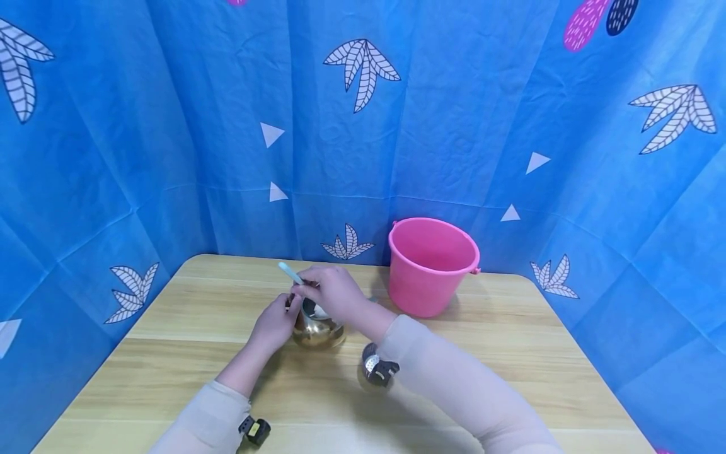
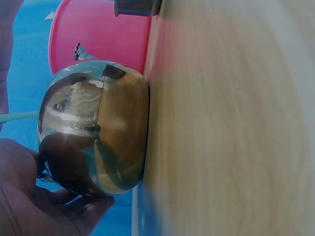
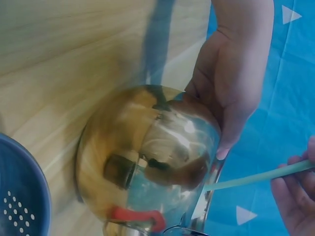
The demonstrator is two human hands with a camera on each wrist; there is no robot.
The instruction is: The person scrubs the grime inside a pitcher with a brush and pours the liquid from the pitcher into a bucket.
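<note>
A shiny gold-toned metal teapot (image 1: 317, 331) stands on the wooden table, its small spout showing in the left wrist view past the rounded body (image 2: 93, 128). My left hand (image 1: 276, 323) holds the teapot at its left side, thumb by the rim and fingers curled around the side. In my right hand (image 1: 331, 291) is a thin pale green handle (image 1: 290, 272), pinched between thumb and fingers. The handle slants down to the teapot's open top, as the right wrist view shows its stick (image 3: 256, 177) meeting the rim. Its lower end is hidden inside.
A pink bucket (image 1: 422, 293) stands behind and to the right of the teapot. Under my right forearm sits a small metal strainer (image 1: 371, 360) with holes, seen closer in the right wrist view. Blue patterned curtain (image 1: 244, 126) surrounds the table (image 1: 317, 410) at the back and sides.
</note>
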